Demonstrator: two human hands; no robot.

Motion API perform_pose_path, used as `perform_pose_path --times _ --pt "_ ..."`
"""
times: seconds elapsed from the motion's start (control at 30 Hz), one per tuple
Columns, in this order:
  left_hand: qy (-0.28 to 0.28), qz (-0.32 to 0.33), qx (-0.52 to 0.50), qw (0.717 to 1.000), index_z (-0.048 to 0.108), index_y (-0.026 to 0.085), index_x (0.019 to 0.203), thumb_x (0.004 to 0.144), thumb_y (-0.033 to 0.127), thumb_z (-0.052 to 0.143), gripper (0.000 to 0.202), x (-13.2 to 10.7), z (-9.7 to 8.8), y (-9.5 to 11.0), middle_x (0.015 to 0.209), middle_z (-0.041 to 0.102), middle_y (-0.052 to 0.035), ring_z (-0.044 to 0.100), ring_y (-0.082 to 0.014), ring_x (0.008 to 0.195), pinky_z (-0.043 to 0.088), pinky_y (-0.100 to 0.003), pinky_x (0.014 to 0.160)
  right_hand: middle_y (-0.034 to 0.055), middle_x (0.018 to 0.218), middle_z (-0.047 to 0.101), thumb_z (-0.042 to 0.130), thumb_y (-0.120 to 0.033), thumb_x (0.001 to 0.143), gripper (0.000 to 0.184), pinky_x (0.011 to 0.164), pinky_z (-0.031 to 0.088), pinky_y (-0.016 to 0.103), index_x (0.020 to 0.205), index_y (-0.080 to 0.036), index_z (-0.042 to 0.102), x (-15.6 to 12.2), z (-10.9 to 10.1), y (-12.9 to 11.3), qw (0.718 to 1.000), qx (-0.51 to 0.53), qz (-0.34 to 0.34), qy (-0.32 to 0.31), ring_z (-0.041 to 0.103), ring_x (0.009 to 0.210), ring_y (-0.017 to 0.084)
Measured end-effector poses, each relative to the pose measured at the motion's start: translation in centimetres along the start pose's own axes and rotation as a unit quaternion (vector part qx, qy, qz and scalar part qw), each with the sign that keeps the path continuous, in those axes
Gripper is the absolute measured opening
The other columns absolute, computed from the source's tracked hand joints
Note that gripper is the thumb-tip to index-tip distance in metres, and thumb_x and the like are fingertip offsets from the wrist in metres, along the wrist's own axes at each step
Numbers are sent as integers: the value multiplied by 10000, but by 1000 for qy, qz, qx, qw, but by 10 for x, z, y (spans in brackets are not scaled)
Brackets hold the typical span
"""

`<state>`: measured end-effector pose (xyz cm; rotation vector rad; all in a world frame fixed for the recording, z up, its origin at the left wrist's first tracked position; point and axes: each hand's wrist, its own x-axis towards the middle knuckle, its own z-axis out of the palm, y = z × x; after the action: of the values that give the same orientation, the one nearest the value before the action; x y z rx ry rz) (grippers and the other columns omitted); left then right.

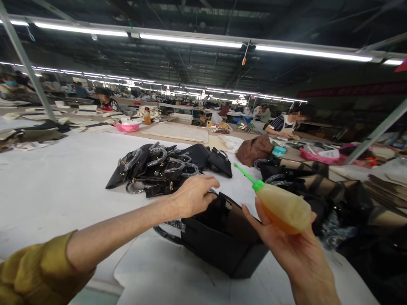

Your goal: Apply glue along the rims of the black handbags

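My right hand (286,250) holds a soft squeeze bottle (282,207) of amber liquid with a green cap and a long thin green nozzle. The bottle lies tilted across my palm and fingers, nozzle toward the upper left. Below and between my hands a black handbag (219,245) stands on the white table, its top open and a tan inside showing. My left hand (193,195) is over the bag's far left rim, index finger and thumb bent with a gap between them; its other fingers are partly hidden. A plastic-wrapped handle (168,235) hangs at the bag's left side.
Beyond my left hand lies a pile of black handbags (155,169) with wrapped handles on the white table (73,169). More black bags (318,190) crowd the right, near a brown cloth bundle (255,150). A person (286,123) works behind them. A slanted metal post (378,131) rises at right.
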<state>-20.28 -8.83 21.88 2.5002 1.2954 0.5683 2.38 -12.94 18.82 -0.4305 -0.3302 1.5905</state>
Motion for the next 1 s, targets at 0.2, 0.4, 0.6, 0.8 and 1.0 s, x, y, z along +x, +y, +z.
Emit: perform_pose_path --times 0.2,0.4,0.6,0.8,1.0 --pt "-301 122 -193 926 636 185 1062 765 151 588 303 15 -7 3 1072 658 1 585 -150 972 420 -206 855 20 1102 677 630 -575 730 272 861 381 677 839 -341 715 -6 1 1 1000 10 -11 22 643 947 295" --pt "-346 34 -137 928 607 205 1124 711 247 648 417 18 -5 -5 879 670 8 607 -151 755 451 -207 625 38 1107 674 628 -599 715 301 842 380 686 855 -346 713 -3 2 1 999 -5 -19 47 635 961 309" --pt "-315 -2 -59 947 632 213 1056 662 313 694 411 20 1 -9 815 643 22 581 -141 711 407 -194 547 58 1051 694 703 -569 660 293 821 381 694 833 -334 722 -1 1 -2 999 -4 -8 43 650 913 330" --pt "-370 40 -60 926 661 232 986 656 222 636 331 23 8 -14 837 668 15 596 -162 715 430 -220 554 39 1070 690 648 -577 712 272 825 404 667 836 -345 717 -5 3 -1 999 -10 -17 41 646 935 311" --pt "-422 16 17 906 661 240 852 625 115 588 270 25 10 -5 801 678 1 619 -192 703 445 -248 549 51 1068 690 673 -595 672 323 854 359 696 844 -325 712 -4 2 0 998 -15 -24 60 642 939 323"
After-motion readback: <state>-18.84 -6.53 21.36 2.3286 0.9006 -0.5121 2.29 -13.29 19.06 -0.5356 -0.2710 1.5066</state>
